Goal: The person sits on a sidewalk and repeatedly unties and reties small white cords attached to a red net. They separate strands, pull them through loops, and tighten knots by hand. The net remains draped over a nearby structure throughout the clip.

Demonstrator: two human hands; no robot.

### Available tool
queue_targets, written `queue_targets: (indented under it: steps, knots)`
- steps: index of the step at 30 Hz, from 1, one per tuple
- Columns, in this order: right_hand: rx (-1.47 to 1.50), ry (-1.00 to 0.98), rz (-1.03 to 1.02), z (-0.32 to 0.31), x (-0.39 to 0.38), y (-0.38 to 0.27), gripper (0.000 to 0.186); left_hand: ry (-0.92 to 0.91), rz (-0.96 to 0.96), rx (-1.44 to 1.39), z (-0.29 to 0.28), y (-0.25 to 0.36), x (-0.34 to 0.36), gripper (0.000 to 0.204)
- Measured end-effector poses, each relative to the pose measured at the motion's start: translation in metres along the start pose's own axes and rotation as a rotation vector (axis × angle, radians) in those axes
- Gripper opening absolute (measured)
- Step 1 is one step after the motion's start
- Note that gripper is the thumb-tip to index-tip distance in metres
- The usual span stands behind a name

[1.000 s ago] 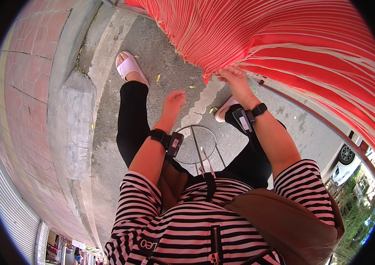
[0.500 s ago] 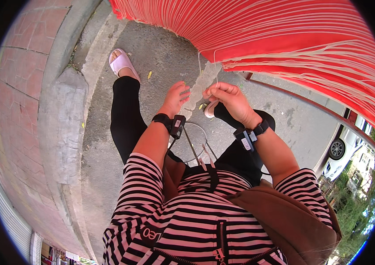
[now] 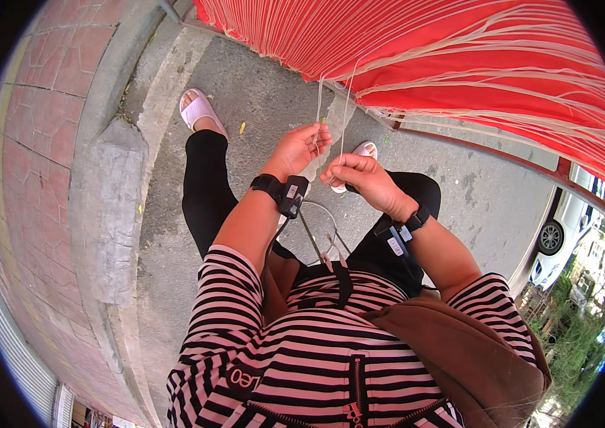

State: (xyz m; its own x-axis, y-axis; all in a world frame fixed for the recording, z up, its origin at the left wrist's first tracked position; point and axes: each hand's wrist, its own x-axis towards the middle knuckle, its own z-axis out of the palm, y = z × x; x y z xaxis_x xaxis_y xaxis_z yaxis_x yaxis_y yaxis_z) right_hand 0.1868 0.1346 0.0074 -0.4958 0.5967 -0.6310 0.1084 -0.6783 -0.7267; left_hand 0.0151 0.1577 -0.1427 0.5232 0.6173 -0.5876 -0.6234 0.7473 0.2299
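A large red cloth (image 3: 402, 75) spreads across the far side, with many white strands (image 3: 452, 60) running over it. Two loose strands hang down from its lower edge toward me. My left hand (image 3: 299, 149) has curled fingers, and one white strand (image 3: 319, 103) comes down into them. Just to the right, my right hand (image 3: 363, 177) pinches the other white strand (image 3: 346, 118) between thumb and forefinger, drawn fairly straight. The hands are a small distance apart, in front of my knees. The strand ends are too thin to make out.
A metal rail (image 3: 488, 148) runs along the cloth's lower right edge. On the left lie a concrete kerb (image 3: 113, 214) and red paving (image 3: 45, 157). A white car (image 3: 562, 225) stands at the far right. A thin hoop-like loop (image 3: 324, 214) shows between my knees.
My left hand has moved up and right and now closes around a strand. My right hand has come down slightly with its strand. The cloth's lower edge has shifted a little.
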Motion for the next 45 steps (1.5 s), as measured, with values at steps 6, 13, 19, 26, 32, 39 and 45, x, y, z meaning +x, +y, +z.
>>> queue_targets:
  steps: [6, 13, 19, 26, 32, 39, 45]
  knots:
    - [-0.023, -0.015, -0.044, 0.007, -0.030, -0.007, 0.019, 0.138, 0.028, 0.070, -0.011, -0.006, -0.038, 0.025]
    - [-0.022, -0.112, -0.123, 0.019, -0.083, -0.008, 0.016, 0.230, 0.064, -0.008, -0.017, -0.018, -0.100, 0.022]
    - [0.028, -0.165, -0.233, 0.036, -0.128, -0.010, 0.015, 0.209, 0.109, 0.075, 0.029, -0.025, -0.148, 0.025]
    - [0.029, -0.152, -0.478, 0.036, -0.192, -0.018, 0.020, -0.036, 0.305, 0.148, 0.107, -0.027, -0.202, 0.026]
    - [0.314, -0.021, -0.493, 0.026, -0.210, 0.003, 0.019, -0.141, 0.409, 0.236, 0.151, -0.039, -0.230, 0.025]
    - [0.370, 0.179, -0.384, 0.018, -0.206, 0.028, 0.018, -0.130, 0.481, 0.353, 0.188, -0.055, -0.249, 0.026]
    - [-0.122, 0.563, -0.537, 0.022, -0.203, 0.028, 0.021, -0.141, 0.498, 0.396, 0.212, -0.064, -0.253, 0.026]
